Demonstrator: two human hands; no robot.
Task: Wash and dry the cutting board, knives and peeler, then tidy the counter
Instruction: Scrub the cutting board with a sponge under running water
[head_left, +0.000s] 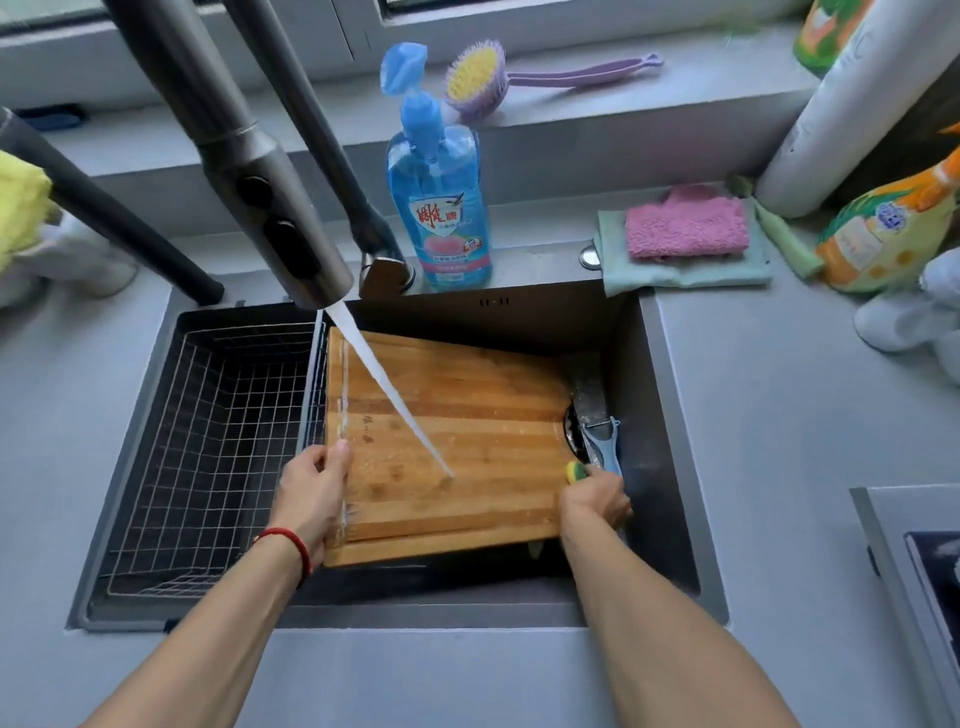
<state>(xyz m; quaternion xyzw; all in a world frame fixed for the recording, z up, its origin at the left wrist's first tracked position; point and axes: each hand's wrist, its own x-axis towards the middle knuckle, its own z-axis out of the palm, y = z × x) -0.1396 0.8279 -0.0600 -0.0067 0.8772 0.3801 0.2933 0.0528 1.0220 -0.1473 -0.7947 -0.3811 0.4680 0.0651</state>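
Taking the cutting board (457, 436) as the landmark: it lies tilted inside the dark sink (670, 415), wet, with the faucet (270, 197) stream striking its middle. To its left sits a wire basket (208, 457), its near edge partly hidden by the left forearm. The left hand (317, 493) grips the board's left edge, thumb on top, the other fingers hidden beneath. At the board's right edge the right hand (595, 501) is clenched round a yellow-green sponge (576, 472), mostly covered by the fingers. Just right of the board a blue peeler (605, 444) lies on a knife blade (589, 395), whose handle is out of sight. Behind the board stands a blue soap bottle (439, 208); right of that, a pink cloth (685, 228).
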